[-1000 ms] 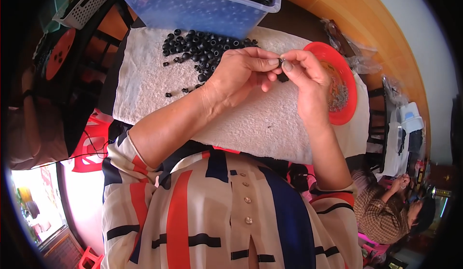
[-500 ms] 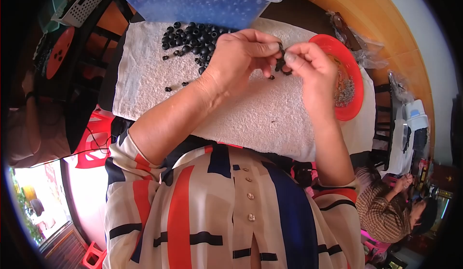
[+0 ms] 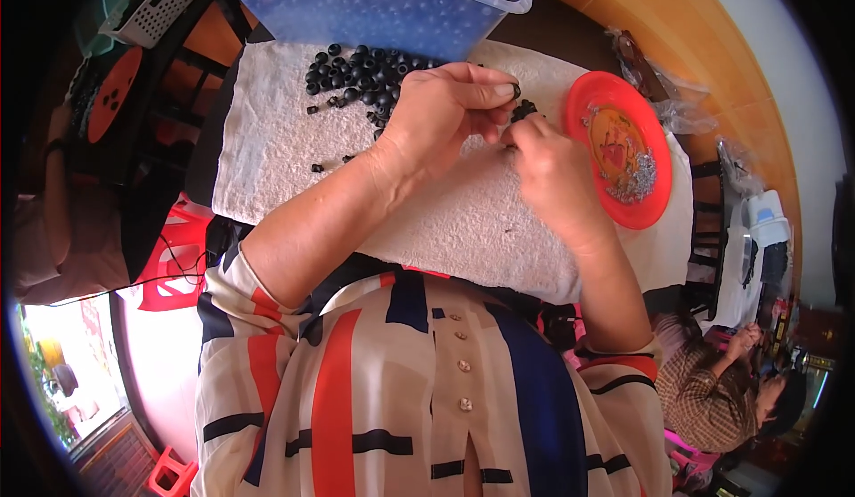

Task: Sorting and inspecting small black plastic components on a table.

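My left hand (image 3: 445,109) is closed in a pinch on a small round black part (image 3: 517,91), held above the white towel (image 3: 427,221). Just to the right, my right hand (image 3: 557,167) reaches down with its fingers bent together beside a cluster of small black pieces (image 3: 524,109). Those fingertips are partly hidden, and what is between them cannot be made out. A heap of round black parts with holes (image 3: 365,69) lies on the towel beyond my left wrist, with several smaller black pieces scattered near it.
A clear bluish plastic bin (image 3: 374,16) full of black parts stands at the far edge. To the right, a red plate (image 3: 659,199) holds small silvery pieces. Another person (image 3: 712,381) sits at the lower right; a further person's arm (image 3: 58,203) shows at left.
My right hand has left my left fingertips and moved down and leftward to the black pieces. My left hand stays nearly in place. More of the red plate shows.
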A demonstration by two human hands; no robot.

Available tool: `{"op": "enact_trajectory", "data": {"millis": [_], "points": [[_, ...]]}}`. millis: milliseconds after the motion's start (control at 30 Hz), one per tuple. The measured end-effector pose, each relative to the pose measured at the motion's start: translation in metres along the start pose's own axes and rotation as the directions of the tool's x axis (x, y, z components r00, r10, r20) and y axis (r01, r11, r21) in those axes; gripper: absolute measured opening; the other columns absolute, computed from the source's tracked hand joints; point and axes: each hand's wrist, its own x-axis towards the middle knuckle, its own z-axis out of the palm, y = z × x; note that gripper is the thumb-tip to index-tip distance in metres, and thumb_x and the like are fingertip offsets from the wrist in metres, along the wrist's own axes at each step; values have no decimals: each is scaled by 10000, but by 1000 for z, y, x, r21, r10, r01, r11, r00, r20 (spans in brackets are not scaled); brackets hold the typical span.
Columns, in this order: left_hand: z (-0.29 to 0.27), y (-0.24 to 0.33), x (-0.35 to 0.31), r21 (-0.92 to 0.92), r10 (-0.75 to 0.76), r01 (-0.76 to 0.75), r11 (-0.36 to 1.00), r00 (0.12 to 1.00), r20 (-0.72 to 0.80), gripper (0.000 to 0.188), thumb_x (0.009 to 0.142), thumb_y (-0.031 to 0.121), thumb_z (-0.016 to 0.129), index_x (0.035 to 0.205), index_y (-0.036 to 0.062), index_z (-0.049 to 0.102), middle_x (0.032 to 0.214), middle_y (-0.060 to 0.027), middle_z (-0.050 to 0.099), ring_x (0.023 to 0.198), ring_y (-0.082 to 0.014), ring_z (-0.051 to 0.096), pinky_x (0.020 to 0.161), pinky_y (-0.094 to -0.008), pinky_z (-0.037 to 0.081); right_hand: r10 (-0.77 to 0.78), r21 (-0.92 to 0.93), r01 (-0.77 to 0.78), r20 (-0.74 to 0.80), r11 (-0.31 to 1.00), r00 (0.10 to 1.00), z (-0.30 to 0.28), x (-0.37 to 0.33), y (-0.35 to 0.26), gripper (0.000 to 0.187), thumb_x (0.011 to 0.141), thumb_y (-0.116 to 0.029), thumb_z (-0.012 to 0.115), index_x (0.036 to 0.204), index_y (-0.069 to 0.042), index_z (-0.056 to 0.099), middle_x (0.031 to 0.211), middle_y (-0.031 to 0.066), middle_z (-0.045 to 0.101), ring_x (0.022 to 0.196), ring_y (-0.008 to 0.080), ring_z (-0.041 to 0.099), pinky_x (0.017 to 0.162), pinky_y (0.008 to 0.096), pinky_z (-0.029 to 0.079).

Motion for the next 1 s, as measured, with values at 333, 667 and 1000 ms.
{"op": "enact_trajectory", "data": {"millis": [333,667,1000], "points": [[12,0,-10,89,-28,22,996,997,70,129,890,7,634,976,-88,637,836,-155,682,732,-206,671,564,-279,511,511,968,-138,12,209,859,-15,9,4,126,892,-36,633,1015,-6,632,877,23,649,759,85,601,630,215,438],[11,0,-12,107,-42,28,994,991,127,146,924,41,606,1028,-54,643,890,-138,681,794,-190,664,604,-269,509,500,988,-92,18,125,866,-14,7,5,137,889,-21,625,1023,2,633,880,46,653,740,100,599,625,210,426],[12,-1,-13,115,-23,5,993,987,160,124,911,31,619,1001,-51,640,885,-143,681,805,-201,670,596,-272,510,467,983,-36,-52,178,883,-12,6,3,143,906,-51,629,1042,-6,632,901,33,658,774,88,605,636,207,429]]}}
